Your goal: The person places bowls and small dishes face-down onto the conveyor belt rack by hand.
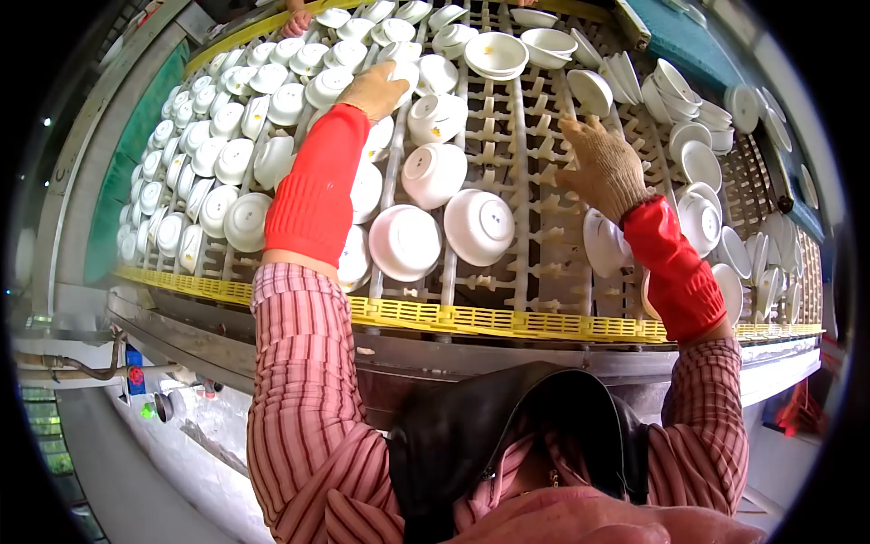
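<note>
Bare rack between bowls; yellow rail along the near edge.
Left hand: fingers bent at a bowl, grip unclear; right hand: fingers spread, empty.

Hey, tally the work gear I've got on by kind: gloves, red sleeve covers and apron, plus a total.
Tan gloves: 2, one on your left hand, one on your right hand
Red sleeve covers: 2
Black apron: 1
Total: 5
</note>
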A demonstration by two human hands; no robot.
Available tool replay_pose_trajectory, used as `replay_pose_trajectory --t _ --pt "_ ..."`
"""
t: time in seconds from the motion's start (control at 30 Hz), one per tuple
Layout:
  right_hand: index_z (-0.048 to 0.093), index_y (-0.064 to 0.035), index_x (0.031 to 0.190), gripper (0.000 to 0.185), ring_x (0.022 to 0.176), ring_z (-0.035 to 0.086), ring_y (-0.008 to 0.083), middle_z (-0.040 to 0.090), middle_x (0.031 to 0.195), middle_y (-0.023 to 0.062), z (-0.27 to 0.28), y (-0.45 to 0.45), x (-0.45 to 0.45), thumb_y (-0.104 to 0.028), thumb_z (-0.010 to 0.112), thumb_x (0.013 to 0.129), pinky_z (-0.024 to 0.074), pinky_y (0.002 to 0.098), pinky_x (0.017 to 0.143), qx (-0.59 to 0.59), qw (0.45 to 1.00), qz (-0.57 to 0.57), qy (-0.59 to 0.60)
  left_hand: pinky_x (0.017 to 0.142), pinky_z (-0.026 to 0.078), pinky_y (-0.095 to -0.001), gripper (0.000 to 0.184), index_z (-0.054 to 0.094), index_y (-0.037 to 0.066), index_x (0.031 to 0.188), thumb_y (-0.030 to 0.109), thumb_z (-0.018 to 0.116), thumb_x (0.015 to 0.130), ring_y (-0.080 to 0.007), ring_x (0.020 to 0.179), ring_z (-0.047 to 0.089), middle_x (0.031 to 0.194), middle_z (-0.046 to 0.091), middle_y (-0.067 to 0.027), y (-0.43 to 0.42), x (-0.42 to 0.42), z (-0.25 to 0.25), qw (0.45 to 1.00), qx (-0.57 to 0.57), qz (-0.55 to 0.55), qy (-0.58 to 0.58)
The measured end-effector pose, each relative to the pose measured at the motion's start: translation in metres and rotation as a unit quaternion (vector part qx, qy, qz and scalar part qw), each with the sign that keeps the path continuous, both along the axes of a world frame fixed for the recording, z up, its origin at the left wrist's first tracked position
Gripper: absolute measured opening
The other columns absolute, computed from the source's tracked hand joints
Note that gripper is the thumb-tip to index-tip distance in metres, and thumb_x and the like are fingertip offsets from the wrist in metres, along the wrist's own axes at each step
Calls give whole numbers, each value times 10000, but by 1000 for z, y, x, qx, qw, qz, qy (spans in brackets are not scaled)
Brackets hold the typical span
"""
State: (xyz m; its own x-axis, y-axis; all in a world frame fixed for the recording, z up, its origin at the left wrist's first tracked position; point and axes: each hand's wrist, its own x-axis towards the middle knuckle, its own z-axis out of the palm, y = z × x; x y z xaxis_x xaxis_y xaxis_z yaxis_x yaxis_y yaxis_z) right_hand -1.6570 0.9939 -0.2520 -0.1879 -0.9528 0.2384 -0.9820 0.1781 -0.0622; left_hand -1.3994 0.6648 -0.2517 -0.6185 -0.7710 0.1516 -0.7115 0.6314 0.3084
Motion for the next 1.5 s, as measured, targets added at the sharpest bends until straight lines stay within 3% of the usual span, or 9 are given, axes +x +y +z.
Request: replay_pose_trajectory --t 0.2,0.47,0.57,0.7,0.77,0.93,1.13,1.33,1.5 --pt "772 -29 1100 420 898 784 411 793 955 242 -3 4 -32 -432 704 1001 606 488 814 9 985 -58 -162 1187 480 -491 683 575 88 1596 418 551 998 -421 1379 640 1510 669 -236 4 -10 1 993 -1 68 -96" --pt "665 -47 1356 552 941 783 421 794 991 216 8 16 -12 -398 737 936 609 567 828 174 983 -52 -1 954 557 -526 391 764 72 1100 445 737 988 -373 1143 705 1106 759 -131 103 -52 17 971 -213 -105 5" --pt "699 26 1280 438 792 796 390 800 866 201 -18 25 -29 -272 682 960 641 500 738 45 998 -27 36 989 578 -483 470 764 108 1327 468 694 1033 -383 1140 743 1258 781 -168 119 -76 17 990 -116 -74 -42" --pt "746 -84 1102 152 1025 760 377 752 1113 152 -23 11 -103 -137 687 972 633 471 820 -113 975 136 135 1011 580 -454 491 773 68 1315 465 626 1067 -369 1100 764 1165 814 -174 158 -90 14 980 8 -191 -61" --pt "726 -70 1061 101 981 743 399 739 1058 146 0 -2 -115 -101 665 987 619 475 815 -254 949 184 -43 1006 591 -521 487 814 75 1195 503 629 1053 -418 1101 761 1145 802 -208 191 -98 18 973 72 -205 -82" --pt "689 -63 1117 167 969 740 412 744 1006 148 8 -1 -123 -185 683 1003 607 468 813 -289 945 142 56 813 610 -506 446 821 90 1170 495 681 1044 -343 890 776 977 787 -185 190 -117 4 972 -141 -163 -95" --pt "612 -91 1541 697 1014 777 422 789 1094 243 32 113 -99 -412 776 944 615 504 886 5 993 -82 -85 1110 419 -425 425 795 194 1247 543 694 1026 -231 1241 682 1264 771 -50 115 -168 -11 924 -348 -60 -149" --pt "720 -57 1369 432 1102 733 444 750 1258 256 11 164 -124 -227 723 972 595 501 986 20 994 -16 -106 1115 492 -414 423 845 191 1240 498 616 1063 -250 1297 705 1309 805 -73 71 -193 -24 969 -158 33 -189" --pt "719 -54 1376 449 1077 728 438 746 1150 259 -3 190 -116 -263 736 979 588 513 947 -4 980 -6 -200 963 566 -446 505 813 69 1202 509 620 1045 -361 1058 756 1112 813 -206 101 -164 14 969 142 64 192"
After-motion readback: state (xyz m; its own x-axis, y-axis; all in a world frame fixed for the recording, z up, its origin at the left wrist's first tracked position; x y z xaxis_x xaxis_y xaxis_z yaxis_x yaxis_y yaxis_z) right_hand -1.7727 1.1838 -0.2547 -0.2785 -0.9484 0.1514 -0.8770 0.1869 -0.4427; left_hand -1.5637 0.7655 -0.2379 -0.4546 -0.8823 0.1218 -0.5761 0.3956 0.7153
